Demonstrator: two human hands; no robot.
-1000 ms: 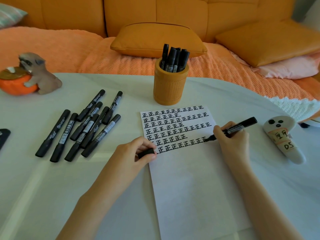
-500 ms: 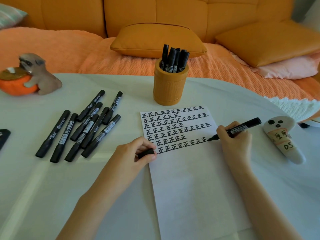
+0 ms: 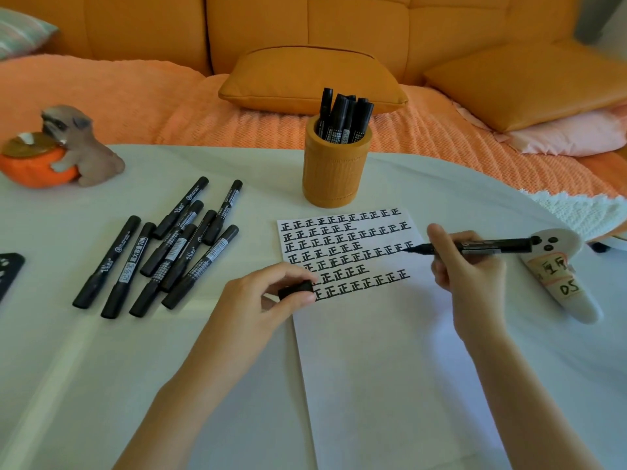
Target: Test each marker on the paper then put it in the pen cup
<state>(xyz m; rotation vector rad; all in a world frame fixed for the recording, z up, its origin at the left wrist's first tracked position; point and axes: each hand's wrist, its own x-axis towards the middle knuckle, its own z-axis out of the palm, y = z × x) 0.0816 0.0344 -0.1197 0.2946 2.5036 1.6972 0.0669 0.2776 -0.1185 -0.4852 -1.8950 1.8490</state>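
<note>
My right hand [image 3: 468, 279] grips an uncapped marker [image 3: 481, 247] over the paper [image 3: 390, 368], my left hand [image 3: 268, 300] pinches its cap [image 3: 296, 289]; several markers fill the pen cup [image 3: 334, 178], and a cluster of capped markers [image 3: 169, 252] apparently awaits testing.

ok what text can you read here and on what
"正" repeated in rows on the white paper sheet
"700" on one loose black plastic marker
"05" or "DS" on the paper label of the white remote
Print on the other black markers: too small to read

Black markers [image 3: 149, 252], mustard pen cup [image 3: 334, 171], white paper [image 3: 390, 368] rowed with black characters.
</note>
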